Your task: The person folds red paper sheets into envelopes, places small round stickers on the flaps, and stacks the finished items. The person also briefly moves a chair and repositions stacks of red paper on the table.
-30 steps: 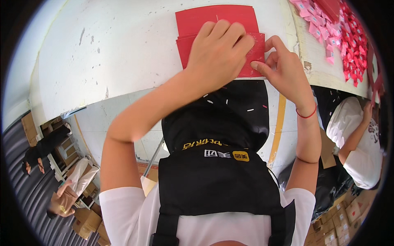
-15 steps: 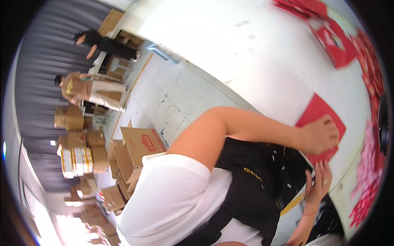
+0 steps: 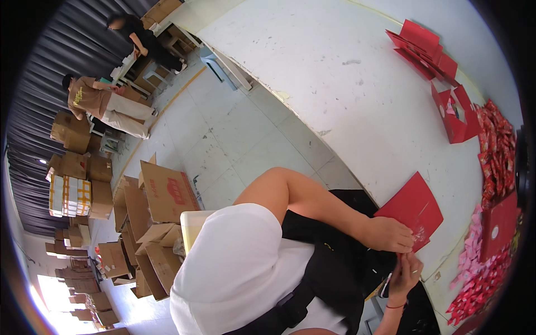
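Observation:
A flat red cardboard piece (image 3: pixel 412 206) with pale printing lies at the near edge of the white table. My left hand (image 3: pixel 389 233) is closed at its near corner, fingers bent over the edge. Just below, my right hand (image 3: pixel 406 274), with a ring and a red wrist cord, pinches the same corner from beneath. The two hands' fingertips nearly meet there. What lies under the right fingers is hidden.
On the white table (image 3: pixel 312 84) sit an open red box (image 3: pixel 455 114), stacked red boxes (image 3: pixel 421 50), red packets (image 3: pixel 496 151) and pink packets (image 3: pixel 472 240). Open cartons (image 3: pixel 167 192) stand at left. Two people, one in a brown shirt (image 3: pixel 89 96), one in black (image 3: pixel 146 46), work farther off.
My left hand has slid off the middle of the red piece to its near corner, uncovering the printing. My right hand stays at that corner. The whole view has shifted.

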The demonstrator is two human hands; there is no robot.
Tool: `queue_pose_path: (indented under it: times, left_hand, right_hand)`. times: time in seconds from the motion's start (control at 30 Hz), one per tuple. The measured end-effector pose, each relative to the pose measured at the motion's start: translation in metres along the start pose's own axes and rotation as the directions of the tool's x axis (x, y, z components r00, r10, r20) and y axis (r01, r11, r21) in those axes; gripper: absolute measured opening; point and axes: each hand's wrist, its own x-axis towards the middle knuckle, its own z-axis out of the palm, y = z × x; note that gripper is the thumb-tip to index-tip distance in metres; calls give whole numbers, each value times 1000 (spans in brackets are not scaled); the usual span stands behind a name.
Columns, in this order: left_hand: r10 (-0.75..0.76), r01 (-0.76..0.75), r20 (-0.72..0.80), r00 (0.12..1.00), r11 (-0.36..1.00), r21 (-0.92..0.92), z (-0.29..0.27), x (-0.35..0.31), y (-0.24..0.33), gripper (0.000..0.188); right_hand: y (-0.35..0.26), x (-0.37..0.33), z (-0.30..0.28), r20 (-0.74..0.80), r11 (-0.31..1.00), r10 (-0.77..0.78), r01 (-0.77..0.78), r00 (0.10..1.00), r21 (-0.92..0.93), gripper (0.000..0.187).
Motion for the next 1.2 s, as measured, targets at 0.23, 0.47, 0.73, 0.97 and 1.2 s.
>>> queue_pose_path:
  times: [0.23, 0.47, 0.73, 0.97, 1.2]
  left_hand:
    - [159, -140, -103, 982, 976, 165, -26, 27, 3, 14]
    - [250, -232, -259, 933, 968, 99, -87, 99, -8, 11]
    - [304, -256, -165, 938, 931, 258, -139, 62, -22, 13]
    - [187, -205, -367, 911, 979, -11, -146, 60, -22, 17]
    - [71, -150, -388, 919, 972, -179, -149, 53, -15, 22]
  right_hand:
    - [4, 16, -23, -21, 989, -141, 140, 990, -49, 20]
    - [-5, 79, -63, -317, 970, -238, 205, 918, -132, 16]
    - [-23, 68, -91, -257, 954, -296, 272, 920, -125, 17]
    - [-32, 69, -97, -311, 938, -341, 299, 887, -176, 17]
    - [-26, 37, -94, -443, 978, -209, 189, 872, -90, 18]
